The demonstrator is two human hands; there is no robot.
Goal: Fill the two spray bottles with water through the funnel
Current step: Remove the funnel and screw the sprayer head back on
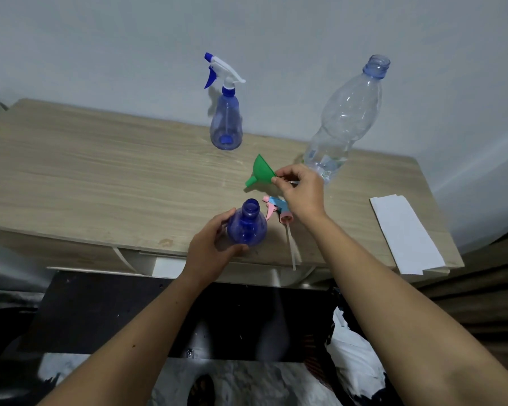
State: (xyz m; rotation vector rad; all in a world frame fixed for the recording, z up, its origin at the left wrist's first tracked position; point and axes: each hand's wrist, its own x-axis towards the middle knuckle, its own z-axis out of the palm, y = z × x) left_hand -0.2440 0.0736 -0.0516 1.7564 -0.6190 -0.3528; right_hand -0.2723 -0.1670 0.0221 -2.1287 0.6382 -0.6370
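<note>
An open blue spray bottle (247, 227) stands near the table's front edge with no head on it; my left hand (210, 250) grips its base from the left. Beside it lies its pink and blue spray head (277, 208) with a long white tube. My right hand (301, 190) pinches the rim of a green funnel (261, 170), held tilted just above the table, spout pointing down-left. A second blue spray bottle (226, 124) with a white and blue head stands at the back. A large clear water bottle (345, 118), uncapped, stands at the back right with a little water at the bottom.
The wooden table (100, 177) stands against a pale wall. A white folded sheet (405, 232) lies at the table's right edge. Below the front edge are a dark surface and a white bag (355, 356) on the floor.
</note>
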